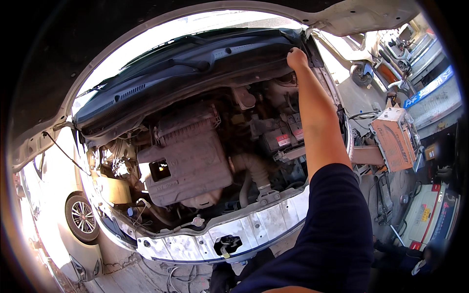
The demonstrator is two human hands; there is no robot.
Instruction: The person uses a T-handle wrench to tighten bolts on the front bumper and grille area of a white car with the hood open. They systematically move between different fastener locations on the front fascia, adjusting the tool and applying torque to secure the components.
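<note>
My right arm stretches over the engine bay to the far right corner, where my right hand [297, 58] has its fingers curled at the dark cowl panel [254, 54] below the windscreen; what they grip, if anything, is hidden. Beneath my arm and beside it sit a black battery [276, 139] and coolant-side hoses. The dusty plastic engine cover [190, 168] fills the middle, with a translucent yellowish reservoir [115, 190] at the left. The white front crossmember [195, 249] runs along the near edge. My left hand is out of view.
The raised bonnet [34, 88] arches overhead, with a thin rod [66, 154] at left. A white car [83, 259] stands close at left. At right are a scooter [361, 73], an orange boxy machine [391, 139] and a pale car part [420, 215]. Cables [181, 273] lie on the ground.
</note>
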